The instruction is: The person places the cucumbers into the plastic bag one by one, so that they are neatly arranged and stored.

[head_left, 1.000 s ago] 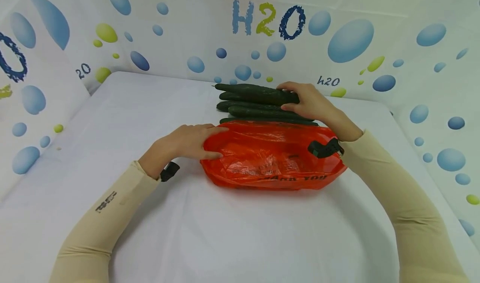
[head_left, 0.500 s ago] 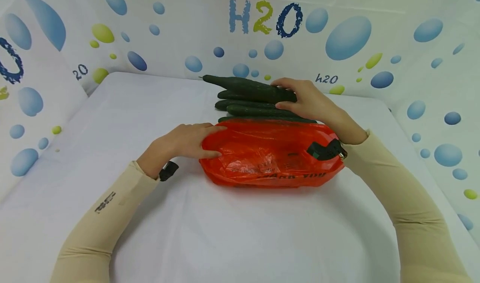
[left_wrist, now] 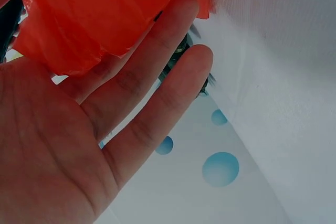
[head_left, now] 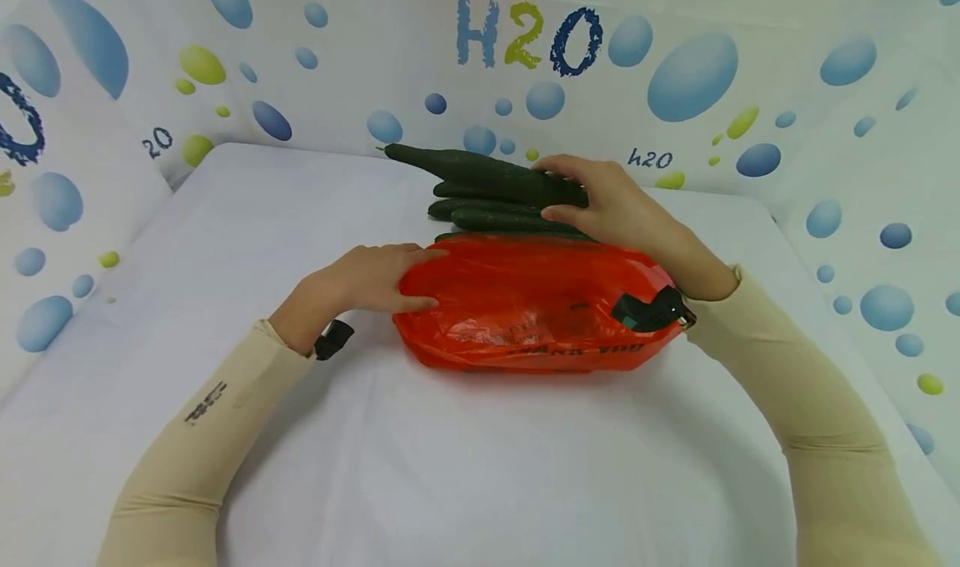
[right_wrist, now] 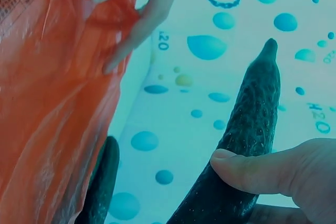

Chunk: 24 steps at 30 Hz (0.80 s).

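Observation:
An orange-red plastic bag (head_left: 517,292) with printed lettering lies on its side in the middle of the table. My left hand (head_left: 356,279) is at the bag's left end; in the left wrist view its fingers (left_wrist: 152,119) are straight and touch the bag's film. Behind the bag, my right hand (head_left: 626,204) grips a long dark green cucumber (head_left: 465,167) near its right end. The cucumber's narrow left tip is raised, and the right wrist view shows my thumb (right_wrist: 252,171) across it. Several more cucumbers (head_left: 517,219) lie behind the bag, partly hidden by it.
A white cloth covers the table (head_left: 480,467). At the back and sides hangs a white curtain (head_left: 337,67) with blue and green dots and "H2O" lettering. A dark strap (head_left: 652,308) at my right wrist hangs over the bag's right part.
The gripped cucumber's left tip has risen and shifted left, away from the other cucumbers. My right hand has moved slightly left with it. My left hand stays at the bag.

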### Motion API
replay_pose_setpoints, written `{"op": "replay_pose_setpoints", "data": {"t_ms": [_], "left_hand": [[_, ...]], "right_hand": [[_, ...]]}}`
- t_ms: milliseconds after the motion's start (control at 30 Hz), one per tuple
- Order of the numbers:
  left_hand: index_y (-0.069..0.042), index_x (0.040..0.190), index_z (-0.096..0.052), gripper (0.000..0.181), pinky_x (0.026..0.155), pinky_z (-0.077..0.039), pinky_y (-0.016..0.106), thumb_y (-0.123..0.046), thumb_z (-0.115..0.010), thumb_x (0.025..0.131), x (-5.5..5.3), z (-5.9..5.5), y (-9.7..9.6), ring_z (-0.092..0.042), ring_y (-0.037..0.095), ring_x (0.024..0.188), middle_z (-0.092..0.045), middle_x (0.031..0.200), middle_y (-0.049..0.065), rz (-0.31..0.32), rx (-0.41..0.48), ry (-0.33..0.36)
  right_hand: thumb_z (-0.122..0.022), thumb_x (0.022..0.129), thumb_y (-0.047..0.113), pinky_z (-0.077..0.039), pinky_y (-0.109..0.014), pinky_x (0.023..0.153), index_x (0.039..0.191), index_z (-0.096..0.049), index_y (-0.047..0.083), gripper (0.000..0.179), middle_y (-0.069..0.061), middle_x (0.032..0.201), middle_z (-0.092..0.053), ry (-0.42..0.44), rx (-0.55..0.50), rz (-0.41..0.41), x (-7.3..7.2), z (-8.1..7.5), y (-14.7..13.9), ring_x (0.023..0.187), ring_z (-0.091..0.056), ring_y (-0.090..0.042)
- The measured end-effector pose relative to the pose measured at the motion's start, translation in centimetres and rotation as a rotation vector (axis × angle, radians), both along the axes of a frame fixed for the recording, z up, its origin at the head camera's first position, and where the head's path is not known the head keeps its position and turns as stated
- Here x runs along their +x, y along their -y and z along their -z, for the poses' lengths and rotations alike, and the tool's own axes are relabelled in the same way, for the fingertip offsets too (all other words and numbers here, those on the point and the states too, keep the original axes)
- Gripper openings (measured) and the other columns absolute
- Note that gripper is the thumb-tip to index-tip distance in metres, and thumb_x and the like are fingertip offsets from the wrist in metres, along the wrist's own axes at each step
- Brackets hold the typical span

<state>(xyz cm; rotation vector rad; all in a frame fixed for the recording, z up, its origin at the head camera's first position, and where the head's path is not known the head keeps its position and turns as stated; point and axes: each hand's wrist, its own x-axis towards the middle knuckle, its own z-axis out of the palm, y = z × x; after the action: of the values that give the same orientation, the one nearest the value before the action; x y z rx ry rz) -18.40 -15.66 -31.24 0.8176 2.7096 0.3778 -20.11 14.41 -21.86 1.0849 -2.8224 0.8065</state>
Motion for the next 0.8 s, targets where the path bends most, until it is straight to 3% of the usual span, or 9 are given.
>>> {"op": "replay_pose_setpoints", "data": {"t_ms": [200, 467, 800], "left_hand": [[-0.013, 0.152, -0.035, 0.076, 0.094, -0.047, 0.059, -0.042, -0.064, 0.088, 0.3, 0.3, -0.2, -0.050, 0.039, 0.127, -0.046, 0.146, 0.019, -0.004, -0.019, 0.018], [-0.015, 0.152, -0.035, 0.076, 0.097, -0.045, 0.060, -0.046, -0.063, 0.089, 0.3, 0.3, -0.3, -0.048, 0.038, 0.130, -0.043, 0.148, 0.018, -0.018, -0.012, 0.028], [-0.022, 0.140, -0.053, 0.058, 0.093, -0.049, 0.056, -0.054, -0.056, 0.091, 0.1, 0.1, -0.4, -0.053, 0.036, 0.123, -0.045, 0.146, 0.016, 0.010, -0.001, 0.007]], "right_hand": [[-0.067, 0.090, 0.004, -0.045, -0.048, 0.102, 0.135, -0.051, -0.002, 0.047, -0.020, 0.126, -0.061, 0.045, -0.034, -0.006, 1.1, 0.6, 0.3, 0.113, -0.057, -0.034], [-0.065, 0.092, 0.005, -0.042, -0.050, 0.104, 0.138, -0.048, -0.002, 0.050, -0.019, 0.137, -0.054, 0.118, -0.043, 0.007, 2.1, 1.3, 0.5, 0.123, -0.051, -0.036], [-0.068, 0.090, 0.005, -0.045, -0.050, 0.101, 0.139, -0.048, 0.000, 0.052, -0.018, 0.137, -0.054, 0.167, -0.017, 0.012, 3.1, 2.7, 0.1, 0.121, -0.052, -0.034]]}}
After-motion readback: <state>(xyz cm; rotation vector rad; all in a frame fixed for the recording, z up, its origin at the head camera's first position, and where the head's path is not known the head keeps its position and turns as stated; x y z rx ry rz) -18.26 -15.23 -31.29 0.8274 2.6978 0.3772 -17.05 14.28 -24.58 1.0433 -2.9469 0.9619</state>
